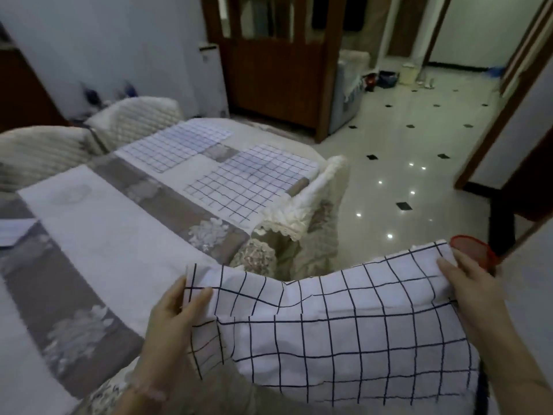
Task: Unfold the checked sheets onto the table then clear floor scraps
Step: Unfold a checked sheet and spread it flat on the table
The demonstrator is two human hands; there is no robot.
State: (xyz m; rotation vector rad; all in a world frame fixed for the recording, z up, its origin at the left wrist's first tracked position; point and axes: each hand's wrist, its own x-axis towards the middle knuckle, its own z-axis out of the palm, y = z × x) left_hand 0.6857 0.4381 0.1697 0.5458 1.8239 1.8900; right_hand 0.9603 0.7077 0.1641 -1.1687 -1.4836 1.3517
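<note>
This is the unfolding step, I think. The left hand (173,313) and right hand (466,283) each pinch a top corner of the checked sheet (344,333), low in the frame, just right of the table (98,235). Its long side runs left to right, tilted up rightward. Next it needs swinging left and laying flat.

A farther sheet (176,146) and a nearer sheet (251,181) are laid flat on the far end of the surface (104,235). A third sheet (344,324) is held between left hand (170,319) and right hand (472,289), right of the surface, before a chair (314,205).
</note>
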